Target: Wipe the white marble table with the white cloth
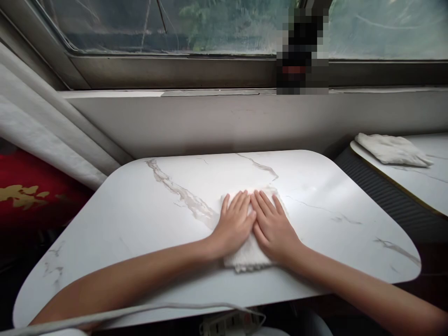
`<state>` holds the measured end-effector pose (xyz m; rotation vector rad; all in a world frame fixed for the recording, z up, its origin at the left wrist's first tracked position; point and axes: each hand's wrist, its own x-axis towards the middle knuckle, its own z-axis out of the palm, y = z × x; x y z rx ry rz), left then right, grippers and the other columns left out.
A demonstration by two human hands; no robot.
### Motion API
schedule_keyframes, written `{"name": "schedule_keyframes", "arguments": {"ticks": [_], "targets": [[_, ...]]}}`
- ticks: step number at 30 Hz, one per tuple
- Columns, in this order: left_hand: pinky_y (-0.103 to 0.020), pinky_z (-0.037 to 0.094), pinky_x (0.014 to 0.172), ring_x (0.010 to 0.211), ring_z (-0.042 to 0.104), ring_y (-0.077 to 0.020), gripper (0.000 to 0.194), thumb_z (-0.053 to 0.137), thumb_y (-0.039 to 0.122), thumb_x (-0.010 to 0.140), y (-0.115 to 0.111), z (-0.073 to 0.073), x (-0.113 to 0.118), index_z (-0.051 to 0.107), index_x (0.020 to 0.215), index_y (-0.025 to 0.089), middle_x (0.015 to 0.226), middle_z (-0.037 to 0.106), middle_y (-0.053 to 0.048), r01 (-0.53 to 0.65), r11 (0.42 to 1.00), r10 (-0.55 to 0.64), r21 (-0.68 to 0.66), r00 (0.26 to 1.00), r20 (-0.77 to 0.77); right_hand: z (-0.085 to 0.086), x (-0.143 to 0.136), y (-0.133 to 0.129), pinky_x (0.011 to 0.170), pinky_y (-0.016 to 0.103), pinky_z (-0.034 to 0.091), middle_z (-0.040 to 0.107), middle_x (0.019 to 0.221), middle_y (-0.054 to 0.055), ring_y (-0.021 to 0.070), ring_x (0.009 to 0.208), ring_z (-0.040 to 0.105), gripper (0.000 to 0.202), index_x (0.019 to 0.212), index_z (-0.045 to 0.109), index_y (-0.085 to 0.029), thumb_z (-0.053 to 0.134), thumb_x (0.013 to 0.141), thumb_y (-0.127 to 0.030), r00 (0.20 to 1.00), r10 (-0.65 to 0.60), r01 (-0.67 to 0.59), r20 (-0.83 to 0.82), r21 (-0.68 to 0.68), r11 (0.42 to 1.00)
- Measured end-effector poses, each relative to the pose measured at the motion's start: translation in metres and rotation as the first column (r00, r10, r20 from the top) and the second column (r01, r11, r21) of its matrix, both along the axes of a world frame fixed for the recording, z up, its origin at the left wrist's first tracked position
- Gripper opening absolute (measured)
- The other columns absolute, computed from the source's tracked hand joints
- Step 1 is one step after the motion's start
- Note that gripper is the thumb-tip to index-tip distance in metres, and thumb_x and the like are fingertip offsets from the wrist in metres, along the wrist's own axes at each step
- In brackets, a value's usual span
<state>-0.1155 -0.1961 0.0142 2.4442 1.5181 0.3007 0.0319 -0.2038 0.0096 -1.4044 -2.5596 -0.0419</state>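
A folded white cloth (250,256) lies on a white marble-patterned table (115,210), right of the table's middle. My left hand (234,228) rests flat on the cloth's left part, palm down with its fingers extended. On the cloth's right part my right hand (275,226) lies flat as well, fingers stretched out. The two hands touch near the thumbs and index fingers. Both cover much of the cloth; its front edge shows below them.
At the right, a second white table (427,186) bears a crumpled white cloth (394,149). A pale cable (157,308) crosses the near edge. A red fabric item (35,191) and a white curtain (45,116) are at the left. Windows (168,28) stand behind.
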Motion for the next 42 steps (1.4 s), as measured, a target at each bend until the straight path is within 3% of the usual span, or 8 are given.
{"name": "schedule_keyframes", "arguments": {"ticks": [9,13,17,23,28,35,38,42], "targets": [[-0.039,0.01,0.113,0.134,0.028,-0.015,0.046,0.017,0.022,0.097,0.16,-0.008,-0.036,0.04,0.136,0.012,0.144,0.038,-0.007,-0.149,0.973,0.145,0.179,0.989,0.032,-0.004,-0.065,0.158,0.112,0.044,0.012,0.034,0.146,0.014,0.0224,0.136,0.024,0.055,0.139,0.034,-0.002,0.027,0.088,-0.022,0.97,-0.201,0.2,-0.136,-0.025,0.98],[-0.04,0.011,0.113,0.134,0.029,-0.0154,0.046,0.017,0.022,0.097,0.189,-0.009,-0.045,0.04,0.136,0.013,0.144,0.038,-0.007,-0.147,0.971,0.145,0.189,0.989,0.026,-0.005,-0.075,0.184,0.111,0.042,0.011,0.035,0.145,0.013,0.0215,0.135,0.026,0.054,0.138,0.035,-0.002,0.029,0.088,-0.021,0.963,-0.22,0.22,-0.158,-0.017,0.975],[-0.041,0.01,0.113,0.135,0.026,-0.0168,0.047,0.017,0.023,0.097,0.192,-0.01,-0.044,0.037,0.138,0.011,0.145,0.035,-0.008,-0.166,0.966,0.167,0.198,0.986,0.014,-0.004,-0.075,0.185,0.111,0.042,0.013,0.033,0.146,0.014,0.0242,0.136,0.023,0.054,0.139,0.035,-0.006,0.032,0.088,-0.022,0.959,-0.249,0.25,-0.137,-0.008,0.968],[-0.042,0.008,0.113,0.137,0.023,-0.0165,0.049,0.015,0.026,0.098,0.15,-0.011,-0.044,0.034,0.139,0.011,0.147,0.031,-0.008,-0.171,0.967,0.173,0.188,0.985,0.01,0.001,-0.073,0.142,0.112,0.042,0.011,0.028,0.148,0.016,0.026,0.138,0.019,0.054,0.141,0.031,-0.005,0.031,0.09,-0.023,0.967,-0.234,0.231,-0.096,-0.043,0.972],[-0.043,0.007,0.114,0.137,0.022,-0.0173,0.048,0.021,0.029,0.097,0.051,-0.009,-0.053,0.032,0.141,0.012,0.148,0.03,-0.007,-0.072,0.974,0.077,0.217,0.997,-0.014,-0.001,-0.062,0.048,0.113,0.044,0.003,0.011,0.152,0.015,0.0218,0.14,0.001,0.059,0.145,0.018,-0.002,0.024,0.093,-0.029,0.974,-0.14,0.093,-0.177,-0.25,0.964],[-0.045,0.012,0.114,0.138,0.017,-0.0192,0.05,0.03,0.021,0.094,-0.082,0.007,-0.078,0.024,0.144,0.014,0.149,0.026,-0.007,0.066,0.983,-0.054,0.172,0.996,-0.074,0.018,-0.042,-0.078,0.111,0.054,-0.001,-0.022,0.149,0.002,0.0217,0.132,-0.025,0.076,0.144,-0.014,-0.02,0.038,0.09,-0.032,0.922,0.05,-0.291,-0.383,-0.605,0.741],[-0.046,0.013,0.114,0.138,0.017,-0.0197,0.051,0.03,0.016,0.093,-0.096,0.01,-0.087,0.025,0.144,0.014,0.149,0.026,-0.008,0.039,0.989,-0.026,0.143,0.996,-0.09,0.023,-0.051,-0.081,0.111,0.055,0.001,-0.019,0.149,0.003,0.0219,0.134,-0.023,0.074,0.144,-0.013,-0.019,0.036,0.09,-0.03,0.918,0.111,-0.347,-0.381,-0.635,0.69],[-0.046,0.011,0.114,0.138,0.017,-0.019,0.051,0.026,0.016,0.092,-0.064,0.006,-0.093,0.026,0.143,0.01,0.149,0.026,-0.009,-0.101,0.992,0.107,0.073,0.992,-0.074,0.018,-0.077,-0.035,0.112,0.05,0.008,-0.004,0.152,0.009,0.0227,0.139,-0.006,0.064,0.147,0.001,-0.012,0.028,0.094,-0.036,0.95,0.161,-0.282,-0.269,-0.506,0.815]]}}
